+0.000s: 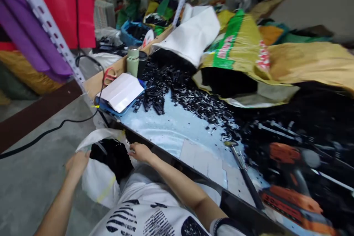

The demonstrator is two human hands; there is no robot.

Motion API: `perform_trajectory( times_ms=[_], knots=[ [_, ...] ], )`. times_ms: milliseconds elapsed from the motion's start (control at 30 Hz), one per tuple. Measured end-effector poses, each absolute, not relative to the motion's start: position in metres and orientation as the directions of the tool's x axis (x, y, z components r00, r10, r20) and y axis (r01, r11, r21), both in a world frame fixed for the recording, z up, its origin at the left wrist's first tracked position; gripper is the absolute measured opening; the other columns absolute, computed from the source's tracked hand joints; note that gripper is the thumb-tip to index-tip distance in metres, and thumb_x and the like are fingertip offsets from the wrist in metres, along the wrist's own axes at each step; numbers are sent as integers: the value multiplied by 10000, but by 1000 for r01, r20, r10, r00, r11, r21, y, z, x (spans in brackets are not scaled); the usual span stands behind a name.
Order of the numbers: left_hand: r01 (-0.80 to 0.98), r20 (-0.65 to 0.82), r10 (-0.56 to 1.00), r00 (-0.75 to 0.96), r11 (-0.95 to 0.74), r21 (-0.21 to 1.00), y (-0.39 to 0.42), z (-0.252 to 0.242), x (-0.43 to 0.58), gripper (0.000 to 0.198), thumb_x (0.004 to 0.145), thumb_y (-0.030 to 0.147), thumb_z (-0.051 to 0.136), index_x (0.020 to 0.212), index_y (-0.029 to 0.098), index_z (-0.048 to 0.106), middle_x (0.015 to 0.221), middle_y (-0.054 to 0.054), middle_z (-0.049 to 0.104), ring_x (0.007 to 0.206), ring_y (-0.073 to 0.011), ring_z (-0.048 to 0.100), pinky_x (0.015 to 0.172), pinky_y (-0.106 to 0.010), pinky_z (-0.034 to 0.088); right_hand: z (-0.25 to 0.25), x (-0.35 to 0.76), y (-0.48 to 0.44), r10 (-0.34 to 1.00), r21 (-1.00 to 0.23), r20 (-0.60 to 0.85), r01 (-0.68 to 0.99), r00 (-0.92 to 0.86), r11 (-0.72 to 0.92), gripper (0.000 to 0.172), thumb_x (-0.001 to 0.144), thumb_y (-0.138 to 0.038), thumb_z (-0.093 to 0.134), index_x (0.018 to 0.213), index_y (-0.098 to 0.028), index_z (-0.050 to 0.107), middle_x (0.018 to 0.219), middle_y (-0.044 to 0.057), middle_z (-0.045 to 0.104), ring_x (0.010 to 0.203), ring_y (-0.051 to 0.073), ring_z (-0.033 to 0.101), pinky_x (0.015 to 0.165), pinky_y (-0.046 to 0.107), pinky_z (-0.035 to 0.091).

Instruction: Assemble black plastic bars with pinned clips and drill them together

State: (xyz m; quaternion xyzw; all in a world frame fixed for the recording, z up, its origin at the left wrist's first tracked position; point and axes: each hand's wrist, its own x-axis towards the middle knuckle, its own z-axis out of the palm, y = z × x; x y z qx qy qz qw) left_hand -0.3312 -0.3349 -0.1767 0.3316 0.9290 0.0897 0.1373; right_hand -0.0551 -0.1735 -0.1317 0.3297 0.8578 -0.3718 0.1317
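Note:
A white woven sack (101, 182) stands at the table's near edge, its mouth pulled wide. Dark contents (112, 156) show inside, too dark to make out singly. My left hand (77, 164) grips the rim on the left side, fingers closed over the edge. On the opposite side of the mouth, my right hand (140, 152) pinches the rim close to the table edge. Small black parts (177, 81) lie heaped on the light blue tabletop (155, 127) beyond the sack.
An orange power drill (298, 195) and a black-handled hammer (247, 180) lie at the right. Open yellow (235, 51) and white sacks (190, 37) spill black parts at the back. Red scissors (110, 76), a green cup (133, 62) and a blue tray (129, 105) holding paper (123, 90) sit left. A black cable (63, 122) hangs across the left.

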Motion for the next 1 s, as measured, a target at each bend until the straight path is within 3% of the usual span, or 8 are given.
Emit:
perform_trajectory(
  times_ms=[133, 233, 333, 433, 600, 700, 800, 1000],
  knots=[
    [889, 14, 964, -266, 239, 392, -235, -121, -237, 419, 857, 476, 408, 1042, 155, 606, 1028, -149, 649, 986, -286, 601, 883, -383, 453, -82, 11, -185, 501, -671, -165, 469, -850, 575, 309, 861, -434, 531, 1059, -216, 623, 1043, 67, 629, 906, 192, 617, 801, 269, 442],
    [879, 125, 991, 51, -104, 465, -181, -92, -171, 400, 875, 456, 415, 1136, 193, 564, 1129, -124, 611, 1087, -255, 551, 968, -359, 412, -63, 83, -201, 616, -739, -52, 445, -786, 506, 245, 895, -410, 481, 998, -246, 630, 941, 37, 642, 823, 157, 609, 765, 256, 451],
    [875, 183, 961, 209, -267, 405, -125, -77, -132, 393, 876, 410, 434, 1184, 190, 535, 1192, -134, 562, 1148, -266, 503, 1010, -384, 379, -70, 157, -210, 826, -765, 67, 503, -559, 402, 260, 929, -390, 406, 896, -256, 626, 851, 38, 637, 806, 161, 603, 751, 272, 462],
    [911, 246, 935, 254, -317, 265, -54, -66, -116, 399, 876, 366, 429, 1189, 140, 530, 1226, -164, 528, 1170, -283, 473, 1020, -399, 361, -95, 221, -209, 952, -743, 228, 596, -203, 305, 249, 930, -370, 397, 832, -260, 598, 803, 54, 632, 769, 180, 598, 721, 305, 471],
    [990, 136, 981, 139, -134, -45, 60, -60, -115, 380, 869, 298, 385, 1132, 95, 569, 1185, -206, 550, 1095, -332, 505, 851, -435, 439, -133, 279, -199, 878, -643, 424, 757, 222, 119, 230, 918, -343, 406, 803, -255, 585, 821, 94, 645, 817, 241, 600, 763, 403, 468],
    [971, -13, 990, 142, -141, -194, 92, -70, -123, 352, 853, 321, 395, 943, 86, 640, 1045, -206, 618, 1062, -360, 506, 795, -444, 433, -142, 281, -197, 874, -628, 414, 775, 255, 72, 257, 919, -334, 389, 767, -256, 581, 781, 92, 639, 780, 240, 604, 725, 401, 475],
    [953, 4, 986, 167, -161, -257, 97, -78, -128, 369, 864, 308, 355, 914, 74, 636, 1015, -206, 628, 1037, -347, 514, 790, -428, 417, -138, 276, -196, 882, -667, 389, 742, 267, 69, 259, 918, -338, 393, 745, -263, 571, 746, 79, 627, 741, 227, 598, 690, 379, 475],
    [976, 140, 972, 190, -172, -134, 80, -74, -87, 415, 906, 337, 291, 1017, 80, 597, 1010, -193, 614, 966, -324, 554, 787, -412, 423, -89, 269, -134, 885, -706, 415, 689, 211, 167, 251, 918, -349, 413, 764, -232, 572, 776, 69, 627, 785, 195, 579, 745, 321, 451]
  ],
)
